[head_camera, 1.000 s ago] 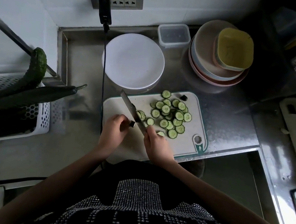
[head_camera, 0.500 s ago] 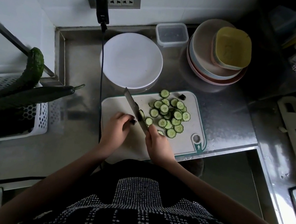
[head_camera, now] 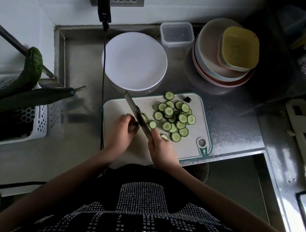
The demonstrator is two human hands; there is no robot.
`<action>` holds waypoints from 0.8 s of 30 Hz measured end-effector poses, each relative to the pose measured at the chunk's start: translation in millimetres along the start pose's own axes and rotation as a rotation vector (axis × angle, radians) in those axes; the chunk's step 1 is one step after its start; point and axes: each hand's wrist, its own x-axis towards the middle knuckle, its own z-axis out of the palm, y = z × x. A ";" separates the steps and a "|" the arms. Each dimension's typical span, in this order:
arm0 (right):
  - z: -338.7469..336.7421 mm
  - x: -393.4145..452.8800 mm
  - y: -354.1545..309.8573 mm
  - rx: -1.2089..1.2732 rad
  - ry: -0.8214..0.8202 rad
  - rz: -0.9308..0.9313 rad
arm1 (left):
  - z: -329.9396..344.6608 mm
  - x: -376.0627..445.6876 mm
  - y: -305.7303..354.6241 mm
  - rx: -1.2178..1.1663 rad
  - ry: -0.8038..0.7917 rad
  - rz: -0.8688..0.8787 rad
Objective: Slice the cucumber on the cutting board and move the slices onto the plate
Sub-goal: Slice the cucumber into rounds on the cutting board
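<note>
Knife [head_camera: 136, 112] shifted slightly; slices [head_camera: 173, 116] on board [head_camera: 188, 149], plate [head_camera: 135, 61] bare.

Your cutting board [head_camera: 188, 147] is white with a green rim, lying flat at the counter's front edge, and on it sits a loose pile of cucumber slices [head_camera: 175, 117], round, pale-centred and dark-skinned, some overlapping. A dark cucumber end piece [head_camera: 187, 99] lies near the board's far edge. Just beyond the board you have the round white plate [head_camera: 135, 61], bearing no slices.
</note>
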 end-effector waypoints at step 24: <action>-1.0 3.7 -8.5 -0.079 -0.087 0.017 | -5.1 -0.1 -4.9 -0.135 0.033 -0.012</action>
